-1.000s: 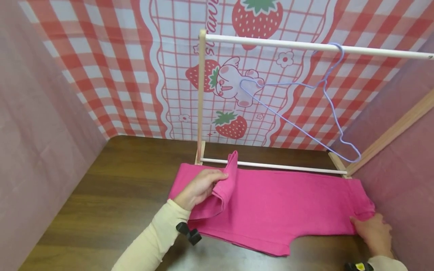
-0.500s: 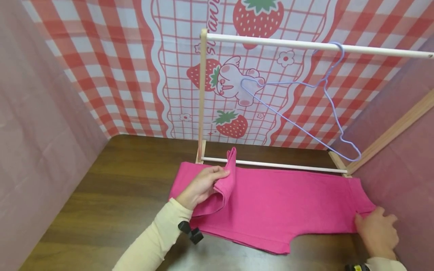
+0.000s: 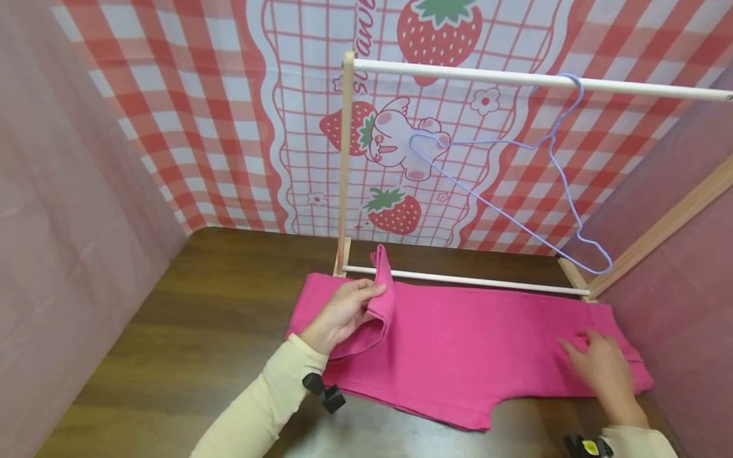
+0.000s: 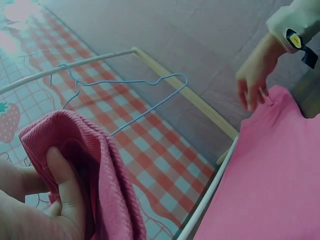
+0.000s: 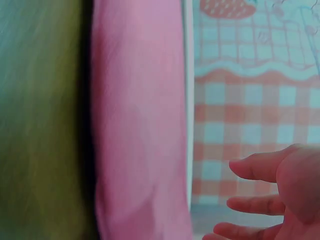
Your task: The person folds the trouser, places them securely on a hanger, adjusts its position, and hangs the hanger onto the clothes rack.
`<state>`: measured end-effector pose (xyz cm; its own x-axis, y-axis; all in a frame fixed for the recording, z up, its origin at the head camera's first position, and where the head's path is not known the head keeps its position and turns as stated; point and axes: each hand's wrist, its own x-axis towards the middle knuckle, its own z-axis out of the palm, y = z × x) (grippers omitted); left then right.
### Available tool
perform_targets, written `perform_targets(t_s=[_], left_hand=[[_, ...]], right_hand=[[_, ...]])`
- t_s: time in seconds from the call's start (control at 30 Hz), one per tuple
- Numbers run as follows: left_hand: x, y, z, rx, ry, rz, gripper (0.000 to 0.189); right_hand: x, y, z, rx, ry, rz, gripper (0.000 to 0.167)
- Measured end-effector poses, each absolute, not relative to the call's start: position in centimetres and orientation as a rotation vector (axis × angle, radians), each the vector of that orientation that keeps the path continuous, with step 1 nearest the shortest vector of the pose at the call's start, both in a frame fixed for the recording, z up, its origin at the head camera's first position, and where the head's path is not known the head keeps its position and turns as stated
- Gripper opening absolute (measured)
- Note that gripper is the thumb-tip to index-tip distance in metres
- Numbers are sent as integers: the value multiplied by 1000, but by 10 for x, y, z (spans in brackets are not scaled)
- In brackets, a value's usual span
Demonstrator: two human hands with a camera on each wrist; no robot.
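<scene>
On the table point(image 3: 229, 305), pink trousers point(image 3: 458, 350), pinched in left fingers point(image 3: 368, 294)

A: Room anywhere?
B: Yep, L of the pink trousers point(image 3: 446, 343), over the table point(image 3: 189, 331) up to the L curtain point(image 3: 86, 254). Also above them, btwn L hand point(image 3: 342, 312) & R hand point(image 3: 604, 369).
A: What's in the way?
B: At back, upper rail point(image 3: 458, 72) w/ hanger point(image 3: 552, 134), plus lower rail point(image 3: 487, 282) & L post point(image 3: 346, 152). R side's tight: R post point(image 3: 664, 226) & R curtain point(image 3: 693, 337).

A red-and-white strawberry-printed cloth point(image 3: 303, 95) backs the brown wood-grained table point(image 3: 200, 305) between dusky pink drapes point(image 3: 86, 222).
</scene>
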<state>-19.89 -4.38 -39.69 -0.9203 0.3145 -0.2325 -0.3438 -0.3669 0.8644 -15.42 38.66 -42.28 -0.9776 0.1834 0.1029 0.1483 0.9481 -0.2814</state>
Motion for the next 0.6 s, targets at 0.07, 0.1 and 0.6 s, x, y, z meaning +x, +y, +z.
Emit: perform_targets(t_s=[0.07, 0.1, 0.6], left_hand=[[-198, -43, -396, -46, 1473, 2322, 8], [-198, -43, -396, -50, 1475, 2327, 8], [-193, -33, -395, -139, 1585, 2372, 5]], right_hand=[[-157, 378, -422, -172, -2939, 431, 45], [-159, 373, -422, -146, -2928, 442, 44], [-167, 317, -403, 61, -2859, 675, 40]])
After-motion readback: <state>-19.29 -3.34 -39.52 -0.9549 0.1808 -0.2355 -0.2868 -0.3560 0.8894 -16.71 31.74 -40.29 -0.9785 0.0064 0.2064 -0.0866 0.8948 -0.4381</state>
